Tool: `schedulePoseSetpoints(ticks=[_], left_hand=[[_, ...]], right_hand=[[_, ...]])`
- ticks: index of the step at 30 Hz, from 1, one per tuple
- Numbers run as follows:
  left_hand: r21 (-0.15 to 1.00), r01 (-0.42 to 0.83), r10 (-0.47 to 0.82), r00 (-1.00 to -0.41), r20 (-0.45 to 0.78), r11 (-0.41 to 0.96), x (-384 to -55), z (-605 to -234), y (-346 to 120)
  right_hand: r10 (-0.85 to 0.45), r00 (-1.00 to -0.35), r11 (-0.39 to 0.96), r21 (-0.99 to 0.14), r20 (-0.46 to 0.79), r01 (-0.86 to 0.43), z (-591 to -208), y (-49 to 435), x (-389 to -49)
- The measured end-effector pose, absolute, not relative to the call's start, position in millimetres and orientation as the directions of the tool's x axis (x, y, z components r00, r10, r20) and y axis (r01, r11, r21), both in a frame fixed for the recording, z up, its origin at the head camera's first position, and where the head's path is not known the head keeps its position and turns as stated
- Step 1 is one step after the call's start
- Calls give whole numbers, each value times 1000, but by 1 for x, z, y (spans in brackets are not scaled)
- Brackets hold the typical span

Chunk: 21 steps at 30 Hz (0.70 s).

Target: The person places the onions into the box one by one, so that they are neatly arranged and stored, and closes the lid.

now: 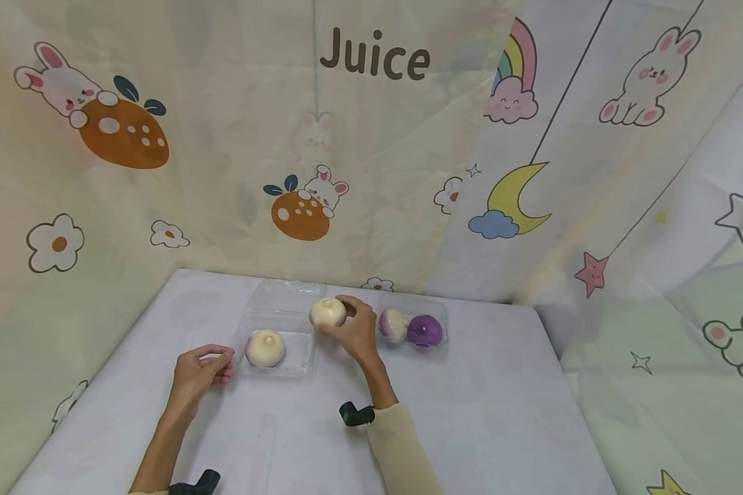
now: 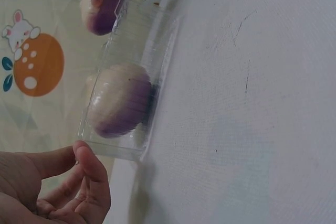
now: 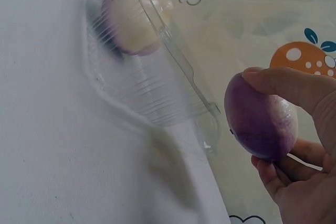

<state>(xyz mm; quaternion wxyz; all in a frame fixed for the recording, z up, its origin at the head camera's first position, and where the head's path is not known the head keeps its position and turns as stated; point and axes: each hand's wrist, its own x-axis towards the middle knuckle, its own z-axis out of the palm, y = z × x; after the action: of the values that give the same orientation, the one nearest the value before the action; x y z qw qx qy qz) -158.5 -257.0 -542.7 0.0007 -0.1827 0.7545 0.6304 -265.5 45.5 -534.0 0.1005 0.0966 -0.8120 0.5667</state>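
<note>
My right hand [image 1: 354,331] grips a purple-and-white turnip [image 1: 327,313], thumb and fingers around its sides. In the right wrist view, that turnip [image 3: 260,116] is held clear of the table, near the corner of an open clear plastic container [image 1: 300,354]. One turnip [image 1: 265,348] sits in the left part of this container, its cream side and nub facing up. At the container's left edge, my left hand [image 1: 201,375] pinches the rim between thumb and forefinger. The left wrist view shows these fingertips [image 2: 84,153] at the corner.
A second clear container [image 1: 444,309] stands to the right, holding one cream-and-purple turnip [image 1: 393,325] and one with its purple side up [image 1: 424,331]. The first container's lid [image 1: 287,295] lies folded back. A printed curtain [image 1: 223,206] hangs behind the white table [image 1: 489,412].
</note>
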Motion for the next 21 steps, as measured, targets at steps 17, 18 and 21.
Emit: schedulePoseSetpoints(ticks=[17, 18, 21], left_hand=[[948, -283, -272, -933, -237, 145, -158, -542, -257], [948, -283, -272, -933, -236, 146, -158, -542, -257], [948, -283, -273, -932, -236, 146, -157, -542, -257]], right_hand=[[-131, -948, 310, -896, 290, -317, -530, 29, -256], [-138, -946, 308, -895, 293, -322, -530, 28, -255], [-163, -941, 313, -889, 296, -334, -531, 25, -253]])
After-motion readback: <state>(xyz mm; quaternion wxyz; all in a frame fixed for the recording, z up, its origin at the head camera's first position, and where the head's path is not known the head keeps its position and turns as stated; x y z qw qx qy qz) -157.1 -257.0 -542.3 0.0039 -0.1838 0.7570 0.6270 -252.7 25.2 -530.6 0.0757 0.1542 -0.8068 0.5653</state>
